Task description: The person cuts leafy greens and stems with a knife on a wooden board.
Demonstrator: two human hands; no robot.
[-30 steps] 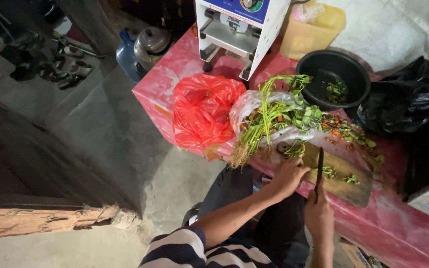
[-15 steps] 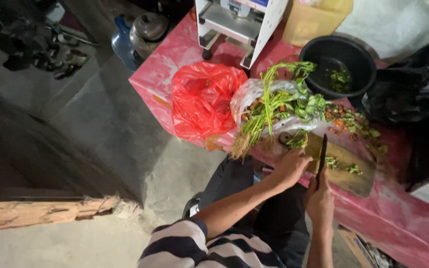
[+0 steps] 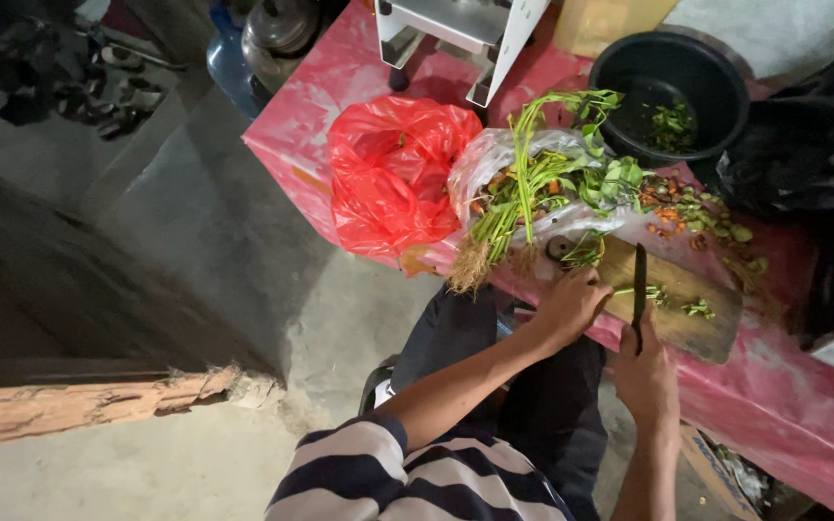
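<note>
At the far left of the table lies a crumpled red plastic bag (image 3: 393, 174), and just beside it a clear bag (image 3: 494, 159) spills a bunch of leafy green stalks (image 3: 533, 188), roots hanging toward the table's near edge. Next comes the left hand (image 3: 571, 304), fingers curled down on a few green stems (image 3: 651, 292) at the left end of the wooden cutting board (image 3: 692, 318); it looks closed on them, though the grip itself is partly hidden by the knuckles. The right hand (image 3: 644, 371) is wrapped around the handle of a dark knife (image 3: 639, 285), whose blade stands across the board just to the right of the left fingertips. Cutting well here seems to call for keeping those fingertips tucked back from the blade, stems bunched tight and flat on the wood, and the blade coming straight down. Behind the board, chopped green and orange scraps (image 3: 697, 207) are scattered on the pink tablecloth (image 3: 320, 87), with a black bowl (image 3: 629, 68) holding a few greens beyond, and black bags (image 3: 808, 145) to the right.
</note>
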